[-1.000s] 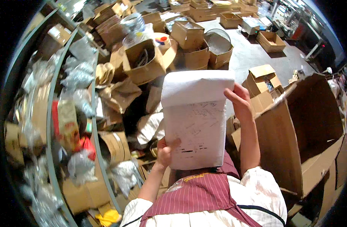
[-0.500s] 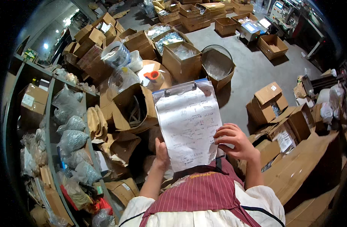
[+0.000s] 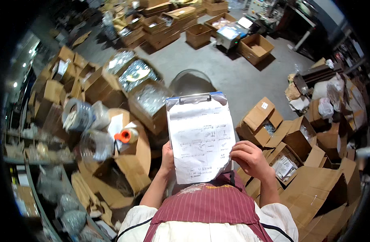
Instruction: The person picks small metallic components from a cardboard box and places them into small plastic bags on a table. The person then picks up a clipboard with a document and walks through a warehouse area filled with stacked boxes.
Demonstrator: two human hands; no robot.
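Observation:
In front of my apron, my left hand [image 3: 167,158] grips the left edge of a clipboard [image 3: 217,95] with its fingers behind it. A stack of white paper sheets [image 3: 199,141], covered in small marks and drawings, hangs from the clip at the top edge. At the lower right edge of the top sheet, my right hand [image 3: 251,159] is closed, its bent fingertips on the paper's margin. The thumb is partly hidden. The sheet's lower right corner curls a little near these fingers.
Open cardboard boxes [image 3: 310,185] crowd my right side. To the left stand a tape roll dispenser [image 3: 126,136] with an orange part, a clear plastic tub [image 3: 78,115] and a box of plastic bags [image 3: 150,99]. A metal shelf [image 3: 41,201] holds bagged goods. Grey floor [image 3: 164,58] lies beyond.
My view has turned to the right, so shelf and boxes have shifted left. Different marks and drawings now show on the top sheet. Both hands stay at the clipboard's sides.

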